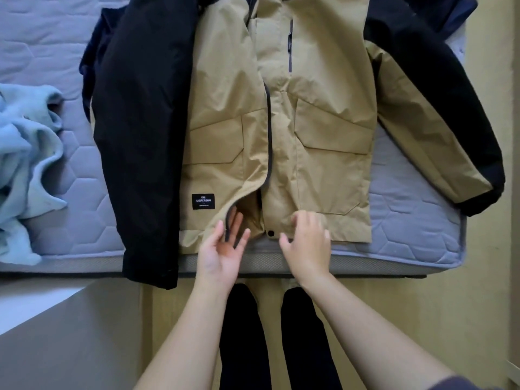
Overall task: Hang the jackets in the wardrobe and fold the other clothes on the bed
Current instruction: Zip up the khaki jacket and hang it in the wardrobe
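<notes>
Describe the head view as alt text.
A tan and black jacket lies front-up on a mattress, both hands at its hem: the left hand touches the zipper edge, the right hand is beside the snap. A crumpled light blue garment lies nearby.

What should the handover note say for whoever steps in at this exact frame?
Left hand: palm up, fingers straight under the zipper edge of the jacket, at the hem.
Right hand: fingers bent at the other front hem; blurred, grip unclear.
Jacket: tan and black, front up on the mattress, unzipped at the bottom.
Light blue garment: crumpled on the mattress, to the left.
Done: nothing hung or folded in view.
Left: hang the jacket, fold the blue garment. Wardrobe not in view.
</notes>
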The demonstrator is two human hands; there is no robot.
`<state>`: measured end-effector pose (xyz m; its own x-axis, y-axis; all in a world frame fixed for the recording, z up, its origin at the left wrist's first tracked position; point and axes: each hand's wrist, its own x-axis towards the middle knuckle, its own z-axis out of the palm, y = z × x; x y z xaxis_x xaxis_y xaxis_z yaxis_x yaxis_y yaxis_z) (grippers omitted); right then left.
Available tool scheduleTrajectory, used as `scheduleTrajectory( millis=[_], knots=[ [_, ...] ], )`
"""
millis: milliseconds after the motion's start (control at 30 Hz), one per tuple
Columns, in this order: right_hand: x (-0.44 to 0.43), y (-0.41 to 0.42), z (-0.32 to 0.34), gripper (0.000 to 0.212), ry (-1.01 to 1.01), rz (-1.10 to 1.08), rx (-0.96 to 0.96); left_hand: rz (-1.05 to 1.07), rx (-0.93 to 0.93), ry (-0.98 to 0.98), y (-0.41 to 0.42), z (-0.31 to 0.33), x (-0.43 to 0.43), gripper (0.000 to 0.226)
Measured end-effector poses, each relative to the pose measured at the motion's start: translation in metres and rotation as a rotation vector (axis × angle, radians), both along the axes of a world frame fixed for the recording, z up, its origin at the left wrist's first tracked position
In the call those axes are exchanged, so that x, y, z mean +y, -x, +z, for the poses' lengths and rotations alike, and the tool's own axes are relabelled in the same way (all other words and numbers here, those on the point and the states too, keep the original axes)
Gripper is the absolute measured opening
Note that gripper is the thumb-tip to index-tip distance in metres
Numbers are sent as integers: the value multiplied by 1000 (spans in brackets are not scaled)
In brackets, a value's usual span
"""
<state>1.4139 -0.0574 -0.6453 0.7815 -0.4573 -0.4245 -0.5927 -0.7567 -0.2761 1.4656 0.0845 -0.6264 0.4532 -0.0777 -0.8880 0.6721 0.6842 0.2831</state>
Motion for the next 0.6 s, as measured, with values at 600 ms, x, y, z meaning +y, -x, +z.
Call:
scheduleTrajectory(
  millis=[600],
  knots=[
    [-51, -36, -22, 25, -570, -259, 145, -351, 55, -154, -13, -6, 9, 15]
  ],
)
